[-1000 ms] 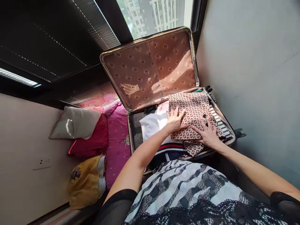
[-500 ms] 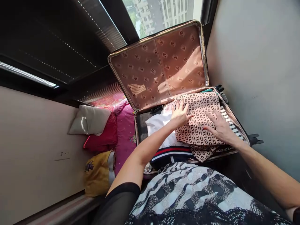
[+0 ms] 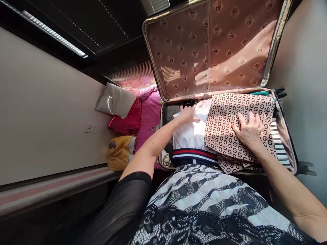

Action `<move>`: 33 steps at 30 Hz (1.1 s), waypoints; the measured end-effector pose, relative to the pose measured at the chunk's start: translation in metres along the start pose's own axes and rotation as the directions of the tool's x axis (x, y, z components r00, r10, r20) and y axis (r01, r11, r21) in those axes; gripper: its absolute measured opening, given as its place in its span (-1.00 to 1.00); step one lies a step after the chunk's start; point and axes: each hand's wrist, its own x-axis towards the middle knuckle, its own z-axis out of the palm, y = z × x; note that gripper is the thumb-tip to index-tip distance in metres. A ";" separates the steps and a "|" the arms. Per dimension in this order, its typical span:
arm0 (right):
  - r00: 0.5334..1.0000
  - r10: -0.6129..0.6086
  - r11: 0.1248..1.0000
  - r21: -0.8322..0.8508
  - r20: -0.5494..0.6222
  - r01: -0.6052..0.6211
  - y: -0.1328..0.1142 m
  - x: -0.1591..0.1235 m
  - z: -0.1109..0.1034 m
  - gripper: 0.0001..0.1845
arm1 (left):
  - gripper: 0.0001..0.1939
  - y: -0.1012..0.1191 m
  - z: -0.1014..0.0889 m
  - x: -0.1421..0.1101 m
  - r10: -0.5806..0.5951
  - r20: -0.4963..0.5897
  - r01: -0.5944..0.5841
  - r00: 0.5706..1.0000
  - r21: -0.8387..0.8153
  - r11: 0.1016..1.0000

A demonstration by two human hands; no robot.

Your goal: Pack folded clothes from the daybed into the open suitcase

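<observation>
An open suitcase (image 3: 286, 143) lies in front of me, its brown patterned lid (image 3: 212, 47) standing up. Inside, a beige garment printed with dark S shapes (image 3: 230, 122) lies folded on top of other clothes. My right hand (image 3: 249, 131) rests flat on it, fingers spread. My left hand (image 3: 187, 114) lies at the far left edge of a white garment (image 3: 190, 134) with red and navy stripes at its hem; its fingers are stretched out on the cloth. A black-and-white striped item (image 3: 278, 143) shows along the suitcase's right side.
To the left lies a bed with pink bedding (image 3: 148, 115), a white pillow (image 3: 116, 100), a red cushion (image 3: 126, 120) and a yellow bag (image 3: 120, 153). A beige wall (image 3: 46, 115) with a socket runs on the left, a grey wall (image 3: 309, 68) on the right. My patterned black-and-white clothing (image 3: 204, 204) fills the foreground.
My left hand has slid off the beige garment to the left, onto the white garment. My right hand has moved up the beige garment. The view has shifted closer and to the left.
</observation>
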 end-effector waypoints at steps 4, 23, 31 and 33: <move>0.990 -0.135 0.991 0.028 0.036 0.134 -0.035 0.030 -0.024 -0.20 | -0.30 -0.010 0.001 -0.010 0.031 0.138 -0.027 0.990 -0.032 0.999; 0.986 -0.126 0.992 -0.005 0.106 0.127 -0.036 0.018 -0.010 -0.10 | 0.05 -0.017 0.030 -0.059 -0.233 -0.273 0.208 0.934 -0.117 0.971; 0.961 -0.054 0.998 0.045 0.272 0.044 -0.043 0.072 0.035 -0.13 | 0.09 0.009 0.079 -0.032 -0.341 -0.098 0.327 0.935 -0.138 0.935; 0.966 -0.077 0.995 0.083 0.249 0.058 -0.039 0.074 0.034 -0.13 | 0.07 0.006 0.069 -0.035 -0.329 -0.067 0.314 0.942 -0.172 0.934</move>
